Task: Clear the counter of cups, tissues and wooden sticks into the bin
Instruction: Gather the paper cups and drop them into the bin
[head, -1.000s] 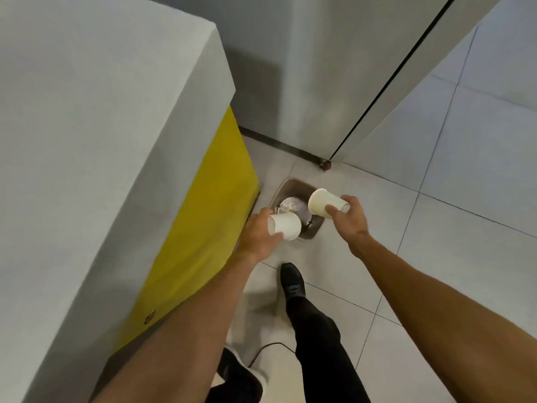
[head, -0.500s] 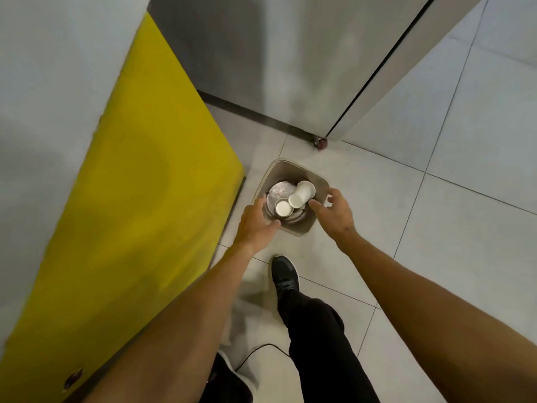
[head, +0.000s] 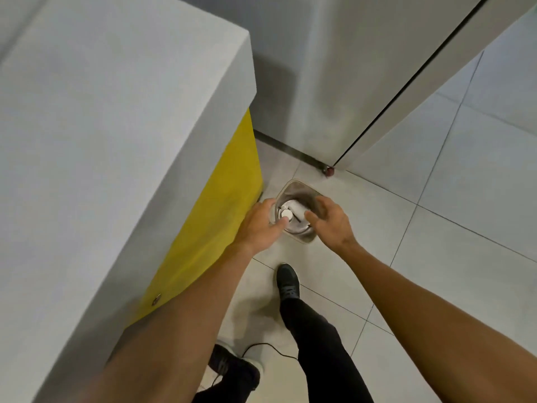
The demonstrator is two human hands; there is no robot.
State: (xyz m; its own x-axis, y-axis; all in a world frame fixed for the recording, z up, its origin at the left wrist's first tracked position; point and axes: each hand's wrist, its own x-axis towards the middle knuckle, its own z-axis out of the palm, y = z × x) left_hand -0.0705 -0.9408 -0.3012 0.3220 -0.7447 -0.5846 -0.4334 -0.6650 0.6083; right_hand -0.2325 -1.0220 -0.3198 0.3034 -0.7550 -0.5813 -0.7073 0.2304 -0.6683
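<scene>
Cups (head: 293, 211), 2 white paper cylinders, lie inside the rounded-square bin (head: 300, 239) on smooth pale floor tiles (head: 436, 257). Left hand (head: 259, 225) and right hand (head: 331, 223) hover above, fingers loose, holding nothing.

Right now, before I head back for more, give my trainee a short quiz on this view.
1. Fill in: the counter's side by the bin is ___.
2. True or false: the left hand and right hand hold nothing.
3. The cups lie: A) on the counter B) in the bin C) in the right hand.
Key: 1 yellow; 2 true; 3 B.
</scene>
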